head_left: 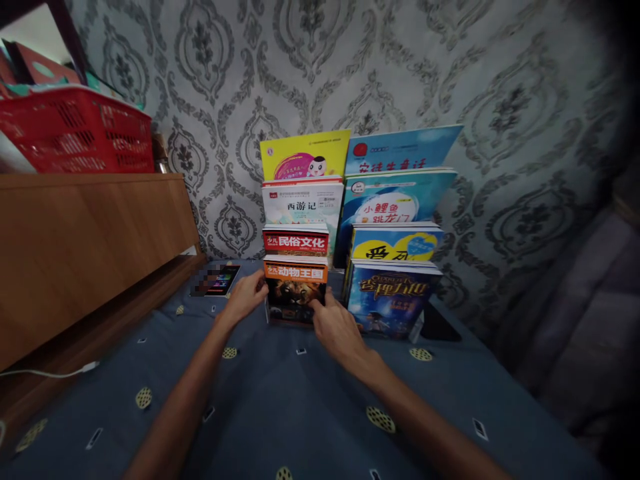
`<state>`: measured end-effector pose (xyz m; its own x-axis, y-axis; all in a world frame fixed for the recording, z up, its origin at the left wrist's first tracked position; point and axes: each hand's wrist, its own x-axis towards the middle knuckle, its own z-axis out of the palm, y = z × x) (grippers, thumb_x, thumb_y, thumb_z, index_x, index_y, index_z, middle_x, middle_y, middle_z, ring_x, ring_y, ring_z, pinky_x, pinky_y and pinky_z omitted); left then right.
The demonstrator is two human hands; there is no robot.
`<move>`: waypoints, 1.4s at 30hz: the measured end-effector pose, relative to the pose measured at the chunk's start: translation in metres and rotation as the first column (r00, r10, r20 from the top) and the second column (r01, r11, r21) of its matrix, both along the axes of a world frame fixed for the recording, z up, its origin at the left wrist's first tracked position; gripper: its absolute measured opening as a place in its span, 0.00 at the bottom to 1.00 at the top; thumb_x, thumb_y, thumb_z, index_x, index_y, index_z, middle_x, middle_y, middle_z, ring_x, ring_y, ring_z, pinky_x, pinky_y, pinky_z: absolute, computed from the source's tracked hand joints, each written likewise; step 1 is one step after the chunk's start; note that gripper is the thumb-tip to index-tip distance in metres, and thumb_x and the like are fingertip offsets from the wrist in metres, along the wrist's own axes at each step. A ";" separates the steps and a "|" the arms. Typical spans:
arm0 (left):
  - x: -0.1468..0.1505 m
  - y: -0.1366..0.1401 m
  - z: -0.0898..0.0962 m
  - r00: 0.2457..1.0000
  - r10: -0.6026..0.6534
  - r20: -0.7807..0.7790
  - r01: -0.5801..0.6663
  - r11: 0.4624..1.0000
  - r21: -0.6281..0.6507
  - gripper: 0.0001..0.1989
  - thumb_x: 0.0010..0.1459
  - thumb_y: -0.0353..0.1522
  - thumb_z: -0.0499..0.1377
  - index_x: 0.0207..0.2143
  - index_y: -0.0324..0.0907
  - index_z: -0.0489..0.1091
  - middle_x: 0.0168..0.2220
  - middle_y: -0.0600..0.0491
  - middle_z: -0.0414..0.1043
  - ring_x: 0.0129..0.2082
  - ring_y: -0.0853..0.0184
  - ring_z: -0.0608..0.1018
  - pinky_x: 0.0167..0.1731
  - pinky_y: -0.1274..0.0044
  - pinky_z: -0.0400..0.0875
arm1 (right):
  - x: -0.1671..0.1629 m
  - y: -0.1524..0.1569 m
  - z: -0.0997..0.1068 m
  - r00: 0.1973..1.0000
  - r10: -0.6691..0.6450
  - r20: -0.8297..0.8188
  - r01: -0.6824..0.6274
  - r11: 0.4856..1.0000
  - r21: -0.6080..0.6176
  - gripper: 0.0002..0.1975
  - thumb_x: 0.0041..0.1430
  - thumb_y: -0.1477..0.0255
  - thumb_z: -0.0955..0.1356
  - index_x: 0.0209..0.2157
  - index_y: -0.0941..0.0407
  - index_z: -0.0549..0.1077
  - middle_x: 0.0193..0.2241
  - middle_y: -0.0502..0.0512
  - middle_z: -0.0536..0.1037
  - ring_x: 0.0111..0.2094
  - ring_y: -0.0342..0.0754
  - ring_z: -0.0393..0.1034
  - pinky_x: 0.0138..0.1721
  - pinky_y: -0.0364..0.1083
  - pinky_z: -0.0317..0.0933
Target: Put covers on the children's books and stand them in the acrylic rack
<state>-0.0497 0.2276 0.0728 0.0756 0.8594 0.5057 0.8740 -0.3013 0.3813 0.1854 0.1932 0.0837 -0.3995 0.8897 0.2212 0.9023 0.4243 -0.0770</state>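
Observation:
In the head view an orange-and-black book with a lion on its cover (295,291) stands upright at the front of the left row of books. My left hand (246,295) has its fingers curled against that book's left edge. At the lower right of the cover, my right hand (340,328) grips the right edge, with one finger lying across the front. Directly behind stands a red-titled book (296,242), then a white book (303,205) and a taller yellow one (305,153). The lower ends of the rear books are hidden.
Beside my right hand, a second row of upright books begins with a dark blue book (387,300). A black flat object (440,323) lies behind it. A dark booklet (216,280) rests on the blue patterned sheet (270,400). A red basket (75,130) tops the wooden cabinet (90,247).

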 end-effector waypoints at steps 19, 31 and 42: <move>-0.117 0.002 -0.067 0.825 0.454 -0.337 -0.541 0.807 -0.238 0.26 0.65 0.37 0.51 0.61 0.32 0.61 0.65 0.32 0.58 0.67 0.47 0.61 0.61 0.58 0.60 | 0.028 -0.009 -0.049 0.989 0.148 -0.015 -0.147 0.989 0.020 0.15 0.65 0.76 0.60 0.44 0.56 0.77 0.63 0.71 0.66 0.43 0.56 0.79 0.38 0.48 0.71; -0.145 0.040 -0.063 0.766 0.253 -0.591 -0.521 0.782 -0.341 0.19 0.66 0.39 0.59 0.55 0.39 0.68 0.54 0.45 0.70 0.50 0.58 0.76 0.49 0.61 0.74 | 0.039 -0.019 -0.141 0.918 0.386 -0.090 -0.359 0.906 0.224 0.18 0.66 0.76 0.59 0.51 0.55 0.76 0.62 0.66 0.69 0.53 0.57 0.74 0.53 0.60 0.69; -0.143 0.064 -0.052 0.750 0.009 -0.661 -0.401 0.801 -0.444 0.18 0.65 0.38 0.60 0.55 0.40 0.68 0.54 0.46 0.70 0.49 0.60 0.76 0.47 0.63 0.75 | 0.035 -0.030 -0.114 0.918 0.385 -0.101 -0.370 0.919 0.136 0.19 0.64 0.79 0.61 0.51 0.55 0.76 0.59 0.64 0.73 0.56 0.57 0.72 0.56 0.59 0.66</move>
<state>-0.1931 0.2918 0.0204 -0.0223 0.9917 -0.1263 0.9768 -0.0053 -0.2139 0.2208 0.1629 -0.0307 -0.6639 0.6444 0.3796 0.6596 0.7437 -0.1088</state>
